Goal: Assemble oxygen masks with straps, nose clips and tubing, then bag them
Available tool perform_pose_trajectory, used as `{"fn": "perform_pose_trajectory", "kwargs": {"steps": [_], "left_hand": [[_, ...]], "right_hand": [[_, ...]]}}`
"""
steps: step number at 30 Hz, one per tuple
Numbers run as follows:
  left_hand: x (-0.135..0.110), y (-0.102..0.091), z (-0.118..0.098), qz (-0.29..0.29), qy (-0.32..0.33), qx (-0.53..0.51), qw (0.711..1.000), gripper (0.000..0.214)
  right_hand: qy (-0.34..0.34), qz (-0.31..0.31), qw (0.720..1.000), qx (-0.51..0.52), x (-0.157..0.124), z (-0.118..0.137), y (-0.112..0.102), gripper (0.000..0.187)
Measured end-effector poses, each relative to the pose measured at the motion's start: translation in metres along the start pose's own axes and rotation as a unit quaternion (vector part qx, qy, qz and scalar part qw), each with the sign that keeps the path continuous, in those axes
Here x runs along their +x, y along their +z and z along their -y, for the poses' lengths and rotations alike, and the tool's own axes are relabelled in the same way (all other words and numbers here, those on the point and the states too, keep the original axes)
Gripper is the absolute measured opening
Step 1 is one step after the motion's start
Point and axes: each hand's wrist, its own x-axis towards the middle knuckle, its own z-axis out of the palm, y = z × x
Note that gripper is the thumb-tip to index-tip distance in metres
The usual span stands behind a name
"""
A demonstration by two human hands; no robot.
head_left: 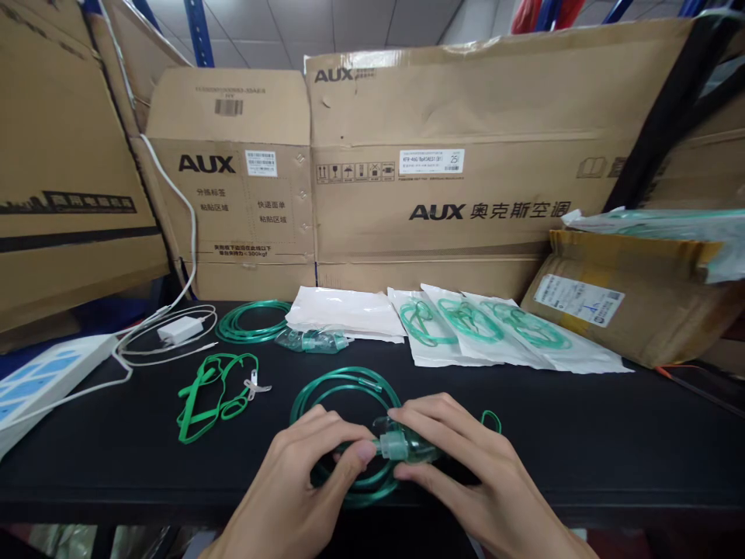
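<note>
In the head view, my left hand point(323, 458) pinches the end of the green tubing point(311, 380) where it meets a pale green connector. My right hand point(459, 442) is closed around a clear green oxygen mask point(420, 447), whose connector point(394, 446) points left toward my left fingers. Most of the mask is hidden under the right hand. The tubing lies coiled on the black table behind and beneath my hands. A short green elastic loop point(492, 420) shows just past the right hand.
Left on the table point(140, 435) lie green elastic straps point(203, 404) with metal clips point(254, 386), a power strip point(52, 380) and a white adapter point(180, 331). Behind are another tubing coil point(247, 322), another mask point(314, 340), white pouches point(343, 310), packed tubing sets point(471, 320) and cardboard boxes point(372, 225).
</note>
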Motion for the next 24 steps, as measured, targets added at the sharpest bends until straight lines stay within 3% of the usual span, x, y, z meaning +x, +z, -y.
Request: {"fn": "perform_pose_trajectory", "kwargs": {"steps": [3, 8, 14, 19, 24], "left_hand": [[0.0002, -0.0006, -0.0011, 0.014, -0.017, -0.005, 1.000, 0.024], [0.0019, 0.0018, -0.0023, -0.019, 0.055, -0.001, 0.998, 0.019], [0.0007, 0.0047, -0.0004, -0.060, 0.115, 0.007, 0.992, 0.015], [0.0000, 0.0077, 0.0046, -0.066, 0.139, 0.032, 0.988, 0.014], [0.0013, 0.0056, 0.0060, -0.062, 0.142, 0.061, 0.986, 0.014]], "right_hand": [[-0.018, 0.000, 1.000, -0.006, 0.0006, -0.0005, -0.0012, 0.040], [-0.017, 0.003, 1.000, 0.011, 0.0008, -0.0017, -0.0020, 0.040], [0.022, 0.022, 0.999, 0.038, -0.0013, -0.0012, -0.0006, 0.039], [0.062, 0.036, 0.997, 0.036, -0.0017, -0.0002, -0.0004, 0.026], [0.061, 0.040, 0.997, 0.002, 0.0007, 0.0006, -0.0032, 0.025]]}}
